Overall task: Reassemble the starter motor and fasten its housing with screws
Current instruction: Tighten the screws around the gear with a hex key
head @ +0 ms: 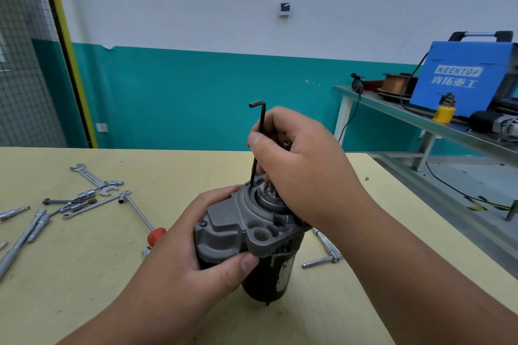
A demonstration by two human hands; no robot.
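The starter motor [241,230] stands upright on the yellow table [84,274], grey cast housing on top, black cylindrical body below. My left hand [193,255] grips the housing from the left, thumb across its front. My right hand [302,165] pinches a black L-shaped hex key [259,131] held upright. The key's long end reaches down to the far edge of the housing, where a screw cannot be seen. Another black screw head [203,223] shows at the housing's left corner.
Spanners, sockets and extension bars [84,196] lie scattered at the table's left. A red-handled screwdriver [155,235] lies behind my left hand, a ratchet handle [326,251] to the motor's right. A side bench [420,117] holds a blue welder [459,78], wire spool and yellow can.
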